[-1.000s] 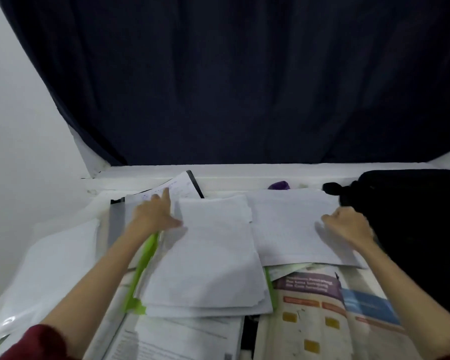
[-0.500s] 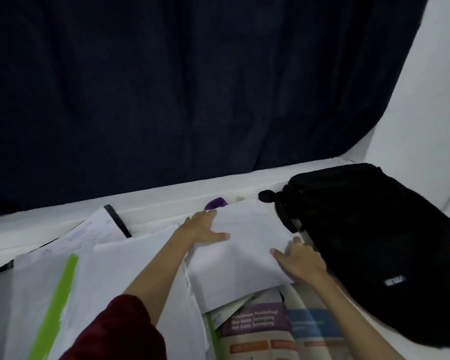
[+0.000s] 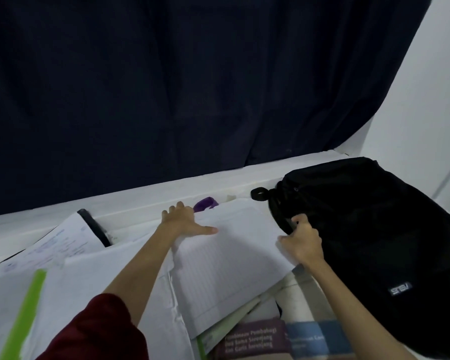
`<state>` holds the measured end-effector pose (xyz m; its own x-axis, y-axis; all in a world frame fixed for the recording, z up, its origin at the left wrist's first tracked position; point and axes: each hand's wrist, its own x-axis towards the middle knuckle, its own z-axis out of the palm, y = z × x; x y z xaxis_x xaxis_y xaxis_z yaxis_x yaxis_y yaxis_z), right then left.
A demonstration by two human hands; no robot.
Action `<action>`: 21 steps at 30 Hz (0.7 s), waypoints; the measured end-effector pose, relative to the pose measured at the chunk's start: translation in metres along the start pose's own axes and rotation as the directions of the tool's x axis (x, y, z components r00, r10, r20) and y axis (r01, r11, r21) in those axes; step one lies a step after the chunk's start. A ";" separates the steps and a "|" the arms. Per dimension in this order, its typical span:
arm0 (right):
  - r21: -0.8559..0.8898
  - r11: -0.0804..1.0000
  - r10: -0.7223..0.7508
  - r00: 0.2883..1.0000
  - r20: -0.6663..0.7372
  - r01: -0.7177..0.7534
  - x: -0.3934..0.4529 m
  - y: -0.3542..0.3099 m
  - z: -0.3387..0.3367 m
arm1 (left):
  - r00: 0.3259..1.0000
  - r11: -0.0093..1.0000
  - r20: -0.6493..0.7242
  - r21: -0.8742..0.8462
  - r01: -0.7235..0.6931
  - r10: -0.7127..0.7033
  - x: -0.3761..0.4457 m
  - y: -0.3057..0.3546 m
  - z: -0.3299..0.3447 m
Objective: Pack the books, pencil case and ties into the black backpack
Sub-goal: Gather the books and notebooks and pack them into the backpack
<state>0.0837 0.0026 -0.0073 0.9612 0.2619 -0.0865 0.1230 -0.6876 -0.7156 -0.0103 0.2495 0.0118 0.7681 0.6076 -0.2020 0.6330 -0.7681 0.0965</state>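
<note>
The black backpack (image 3: 369,229) lies on its side at the right of the table, its top loop toward the middle. My right hand (image 3: 300,241) grips the backpack's near left edge with curled fingers. My left hand (image 3: 182,222) lies flat, fingers spread, on the far corner of a white lined paper stack (image 3: 231,258). A book with a purple and blue cover (image 3: 270,339) pokes out under the papers at the bottom. A small purple object (image 3: 204,203) shows just behind my left hand; what it is I cannot tell.
More white sheets (image 3: 89,281), a green strip (image 3: 26,310) and a black-edged folder (image 3: 94,227) cover the table's left side. A dark curtain (image 3: 192,87) hangs behind the white ledge (image 3: 140,201). A white wall (image 3: 431,113) rises at the right.
The view has swung right. My left hand moved from the left papers onto the right stack. My right hand left that stack and took hold of the backpack's edge.
</note>
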 end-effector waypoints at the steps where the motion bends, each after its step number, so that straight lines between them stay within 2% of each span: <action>1: -0.050 0.998 -0.020 0.999 0.033 0.022 -0.003 0.001 0.002 | 1.000 1.000 0.011 -0.008 0.011 -0.011 0.001 -0.001 -0.001; 3: -0.130 0.987 -0.082 0.994 0.068 0.091 -0.010 0.005 0.005 | 1.000 0.999 0.016 -0.047 0.022 -0.021 0.004 -0.001 -0.002; 6: -0.217 0.960 -0.176 0.984 0.031 0.178 -0.019 0.012 0.007 | 1.000 0.995 0.004 -0.095 0.018 -0.018 0.004 0.001 -0.005; 9: -0.209 0.966 -0.148 0.988 0.037 0.153 -0.026 0.017 0.006 | 1.000 0.978 0.027 -0.207 0.015 -0.009 0.002 0.000 -0.013; 14: 0.048 0.996 -0.071 0.997 0.037 0.069 -0.021 0.018 0.002 | 0.993 0.869 0.065 -0.493 -0.050 0.094 0.002 -0.003 -0.031; 17: 0.184 0.982 -0.045 0.998 0.046 0.036 -0.020 0.017 0.000 | 0.991 0.822 0.075 -0.568 -0.050 0.111 0.004 -0.002 -0.041; 18: 0.223 0.974 -0.046 0.998 0.036 0.037 -0.020 0.018 0.000 | 0.991 0.780 0.055 -0.622 -0.059 0.118 0.004 0.000 -0.044; 21: 0.354 0.934 -0.042 0.999 -0.028 0.049 -0.019 0.021 0.003 | 0.991 0.569 -0.027 -0.817 -0.096 0.128 -0.002 0.006 -0.060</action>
<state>0.0674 -0.0146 -0.0231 0.9619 0.2709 -0.0369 0.0746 -0.3901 -0.9177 -0.0024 0.2563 0.0712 0.8453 0.5093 -0.1616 0.3655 -0.3305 0.8701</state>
